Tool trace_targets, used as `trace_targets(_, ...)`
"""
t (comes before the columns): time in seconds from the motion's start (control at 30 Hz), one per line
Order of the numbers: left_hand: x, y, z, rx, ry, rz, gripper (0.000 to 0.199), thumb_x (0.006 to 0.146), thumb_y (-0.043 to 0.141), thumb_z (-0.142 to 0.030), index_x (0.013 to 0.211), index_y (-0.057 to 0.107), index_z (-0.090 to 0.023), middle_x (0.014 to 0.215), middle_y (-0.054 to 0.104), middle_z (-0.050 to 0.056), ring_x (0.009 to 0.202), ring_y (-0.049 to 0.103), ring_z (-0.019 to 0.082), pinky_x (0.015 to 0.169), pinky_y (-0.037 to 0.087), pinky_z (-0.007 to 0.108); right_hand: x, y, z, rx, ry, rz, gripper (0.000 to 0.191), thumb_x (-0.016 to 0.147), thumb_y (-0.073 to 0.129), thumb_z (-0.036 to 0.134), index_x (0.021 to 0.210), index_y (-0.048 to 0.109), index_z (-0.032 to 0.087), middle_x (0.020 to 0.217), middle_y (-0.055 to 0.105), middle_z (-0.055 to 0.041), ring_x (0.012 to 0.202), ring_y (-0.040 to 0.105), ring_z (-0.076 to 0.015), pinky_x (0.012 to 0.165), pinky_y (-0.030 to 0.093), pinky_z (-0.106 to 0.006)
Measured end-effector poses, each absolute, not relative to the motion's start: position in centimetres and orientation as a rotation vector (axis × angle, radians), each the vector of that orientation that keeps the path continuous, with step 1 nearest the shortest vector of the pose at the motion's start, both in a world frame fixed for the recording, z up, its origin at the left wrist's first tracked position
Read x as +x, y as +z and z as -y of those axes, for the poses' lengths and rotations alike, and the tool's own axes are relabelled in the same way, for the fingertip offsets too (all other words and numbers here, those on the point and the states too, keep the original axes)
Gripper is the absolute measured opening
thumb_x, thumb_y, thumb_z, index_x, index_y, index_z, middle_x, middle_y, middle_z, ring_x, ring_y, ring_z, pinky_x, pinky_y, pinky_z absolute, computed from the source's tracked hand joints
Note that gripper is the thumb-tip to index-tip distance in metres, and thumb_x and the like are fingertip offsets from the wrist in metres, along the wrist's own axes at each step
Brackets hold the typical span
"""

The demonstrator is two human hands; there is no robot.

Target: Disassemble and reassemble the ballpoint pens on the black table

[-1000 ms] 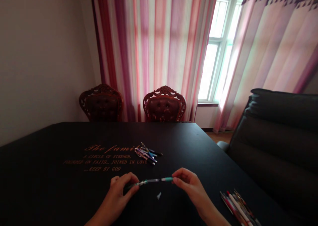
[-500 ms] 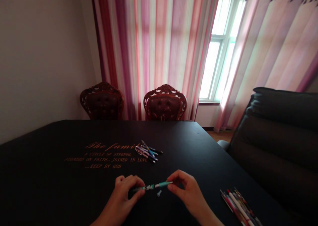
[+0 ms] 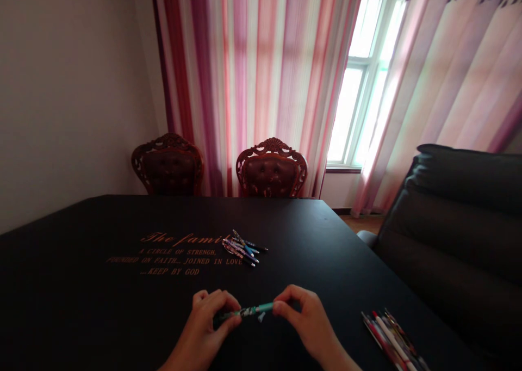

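Observation:
A patterned pen [image 3: 248, 311] with a teal front end is held level above the black table between my two hands. My left hand [image 3: 212, 316] is closed around its dark rear part. The thumb and fingers of my right hand [image 3: 300, 310] pinch the teal end, hiding its tip. Just below the pen, a small pale blue piece [image 3: 261, 317] lies on the table, partly covered by the pen from this angle.
A loose pile of pens [image 3: 244, 248] lies farther back on the black table [image 3: 122, 322]. Several more pens [image 3: 391, 338] rest at the front right. Two carved chairs [image 3: 271, 172] stand behind the table, and a dark padded seat [image 3: 457, 240] is at the right.
My right hand's fingers have closed over the pen's teal end, covering the tip that showed before. My left hand and the pen have shifted slightly to the right.

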State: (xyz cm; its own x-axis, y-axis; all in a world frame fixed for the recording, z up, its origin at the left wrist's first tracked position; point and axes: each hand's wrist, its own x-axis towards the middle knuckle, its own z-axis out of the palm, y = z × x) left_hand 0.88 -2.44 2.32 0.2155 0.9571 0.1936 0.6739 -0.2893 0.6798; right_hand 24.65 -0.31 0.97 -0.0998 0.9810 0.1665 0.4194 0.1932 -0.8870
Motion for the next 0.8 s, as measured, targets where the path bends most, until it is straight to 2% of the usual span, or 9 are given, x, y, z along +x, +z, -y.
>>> trace_targets(0.17, 1.0, 2.0, 2.5, 2.082, 0.859, -1.485, 0.005, 0.083, 0.066, -0.031, 0.082, 0.066, -0.026, 0.082, 0.069, -0.002, 0.085, 0.058, 0.021, 0.085, 0.034, 0.036, 24.2, 0.7, 0.5, -1.324, 0.859, 1.700, 0.037, 0.084, 0.059, 0.048, 0.061, 0.067, 0.020, 0.061, 0.066, 0.0000, 0.060, 0.057, -0.0159, 0.059, 0.038, -0.026)
trace_targets(0.3, 1.0, 1.9, 2.3, 2.163, 0.865, -1.448, 0.004, 0.084, 0.066, -0.030, 0.083, 0.065, -0.027, 0.082, 0.069, -0.003, 0.082, 0.060, 0.019, 0.086, 0.032, 0.036, 23.8, -0.3, 0.8, -1.315, 0.926, 1.708, 0.059, 0.091, 0.043, 0.057, 0.047, 0.056, 0.020, 0.044, 0.054, 0.0013, 0.047, 0.053, -0.0130, 0.055, 0.038, -0.025)
trace_targets(0.37, 0.9, 2.0, 2.2, 2.190, 0.858, -1.442, 0.003, 0.085, 0.064, -0.030, 0.084, 0.065, -0.027, 0.083, 0.070, -0.004, 0.081, 0.060, 0.019, 0.087, 0.031, 0.037, 23.7, -0.5, 0.9, -1.308, 0.927, 1.729, 0.063, 0.093, 0.038, 0.058, 0.045, 0.053, 0.020, 0.041, 0.050, 0.0018, 0.044, 0.051, -0.0124, 0.055, 0.038, -0.025)
trace_targets(0.43, 0.7, 2.1, 2.0, 2.195, 0.858, -1.459, 0.004, 0.085, 0.064, -0.031, 0.085, 0.065, -0.027, 0.083, 0.070, -0.004, 0.081, 0.061, 0.019, 0.087, 0.030, 0.037, 23.7, -0.2, 1.1, -1.268, 0.879, 1.771, 0.057, 0.095, 0.037, 0.054, 0.053, 0.056, 0.020, 0.049, 0.054, 0.0012, 0.051, 0.054, -0.0131, 0.057, 0.038, -0.025)
trace_targets(0.53, 0.5, 2.2, 1.8, 2.173, 0.878, -1.501, 0.004, 0.085, 0.064, -0.030, 0.083, 0.065, -0.027, 0.082, 0.070, -0.005, 0.081, 0.062, 0.018, 0.089, 0.029, 0.038, 23.9, 0.7, 1.1, -1.194, 0.801, 1.820, 0.034, 0.093, 0.048, 0.046, 0.076, 0.061, 0.020, 0.069, 0.061, 0.0007, 0.064, 0.055, -0.0145, 0.061, 0.039, -0.024)
trace_targets(0.6, 0.4, 2.3, 1.8, 2.160, 0.892, -1.515, 0.004, 0.085, 0.064, -0.031, 0.083, 0.065, -0.027, 0.082, 0.070, -0.004, 0.081, 0.062, 0.019, 0.089, 0.029, 0.038, 24.1, 1.1, 1.1, -1.185, 0.780, 1.838, 0.023, 0.091, 0.053, 0.041, 0.083, 0.060, 0.020, 0.074, 0.060, 0.0010, 0.067, 0.054, -0.0148, 0.062, 0.039, -0.024)
trace_targets(0.67, 0.3, 2.2, 1.8, 2.162, 0.900, -1.517, 0.006, 0.085, 0.064, -0.033, 0.083, 0.066, -0.028, 0.082, 0.070, -0.004, 0.081, 0.061, 0.019, 0.087, 0.030, 0.037, 24.3, 1.1, 0.9, -1.210, 0.749, 1.866, 0.022, 0.091, 0.054, 0.038, 0.080, 0.060, 0.020, 0.073, 0.059, 0.0011, 0.067, 0.054, -0.0148, 0.062, 0.038, -0.024)
trace_targets(0.8, 0.3, 2.2, 1.8, 2.184, 0.899, -1.496, 0.009, 0.085, 0.064, -0.036, 0.085, 0.067, -0.028, 0.083, 0.071, -0.003, 0.080, 0.059, 0.020, 0.085, 0.031, 0.037, 24.3, 0.5, 0.8, -1.224, 0.712, 1.930, 0.036, 0.096, 0.046, 0.037, 0.065, 0.055, 0.019, 0.067, 0.057, 0.0010, 0.066, 0.054, -0.0142, 0.062, 0.036, -0.025)
